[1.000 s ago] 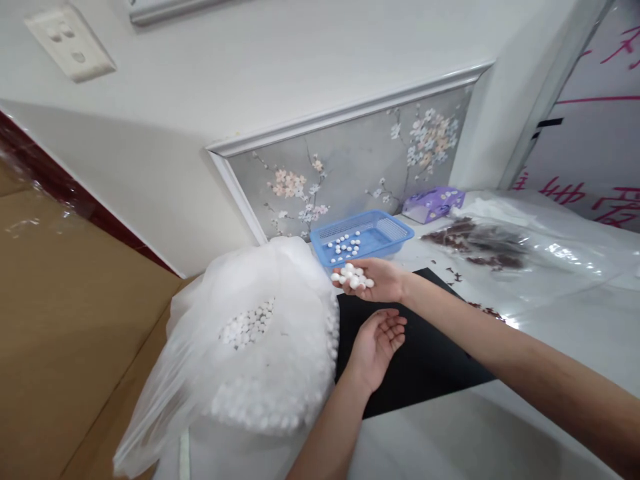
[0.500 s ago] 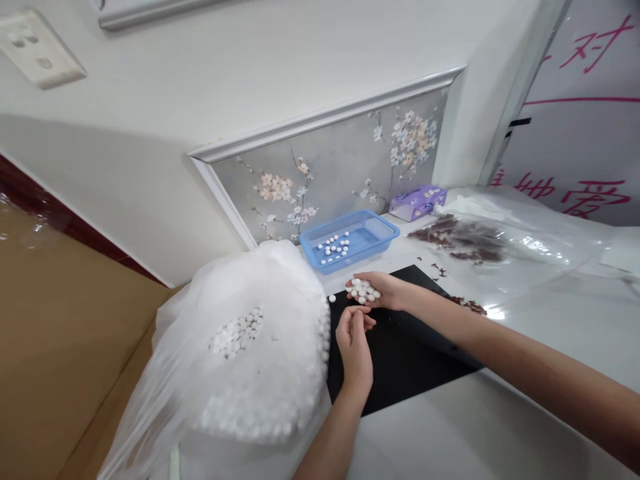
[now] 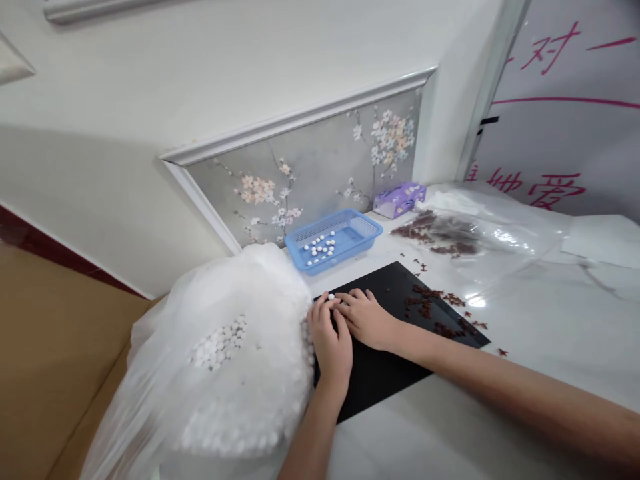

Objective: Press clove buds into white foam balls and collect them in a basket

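Note:
My left hand and my right hand lie palm down, side by side, on a black board. Their fingers are stretched, slightly curved and apart, and the fingertips almost meet. One small white ball shows at the fingertips, near the board's far left corner. What lies beneath the palms is hidden. Just left of my left hand stands a big translucent plastic bag full of white balls, with loose balls showing through its opening.
Behind the board stands a blue plastic basket with several white balls in it. Small reddish-brown pieces are scattered on the board's right part, near a clear bag of similar pieces. A purple tissue pack sits by the wall.
My right hand has turned from palm up, holding several white balls, to palm down on the board. My left hand has flattened beside it. The view has shifted slightly right.

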Action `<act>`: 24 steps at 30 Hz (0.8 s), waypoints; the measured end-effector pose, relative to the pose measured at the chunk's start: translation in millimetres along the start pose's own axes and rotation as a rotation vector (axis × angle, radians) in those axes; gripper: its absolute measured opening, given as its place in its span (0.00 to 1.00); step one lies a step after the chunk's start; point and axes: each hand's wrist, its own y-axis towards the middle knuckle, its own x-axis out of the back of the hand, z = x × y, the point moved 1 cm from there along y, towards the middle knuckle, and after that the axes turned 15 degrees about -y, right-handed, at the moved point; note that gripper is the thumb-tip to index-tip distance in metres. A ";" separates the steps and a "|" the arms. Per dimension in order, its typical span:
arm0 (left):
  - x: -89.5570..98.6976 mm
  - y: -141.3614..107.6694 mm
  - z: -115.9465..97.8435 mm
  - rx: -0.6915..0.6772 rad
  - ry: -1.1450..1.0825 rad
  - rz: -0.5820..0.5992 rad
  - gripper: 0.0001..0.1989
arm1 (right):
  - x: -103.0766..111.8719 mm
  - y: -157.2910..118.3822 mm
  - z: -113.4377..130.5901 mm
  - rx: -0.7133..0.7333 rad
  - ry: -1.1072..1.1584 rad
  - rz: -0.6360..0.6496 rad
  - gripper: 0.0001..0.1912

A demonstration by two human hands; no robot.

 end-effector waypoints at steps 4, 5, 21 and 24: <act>-2.1 -1.3 2.4 -0.047 0.225 0.143 0.16 | 1.5 -2.3 -8.3 0.049 0.032 0.109 0.23; -2.2 -1.2 3.6 -0.014 0.228 0.153 0.17 | 3.7 -2.1 -10.9 0.067 0.084 0.126 0.23; -2.0 5.0 6.1 -0.022 0.350 0.184 0.15 | 31.6 -26.6 -89.9 -0.219 -0.008 -0.142 0.12; -1.1 6.5 4.9 -0.020 0.313 0.170 0.14 | 31.7 -25.3 -87.1 -0.218 0.039 -0.150 0.11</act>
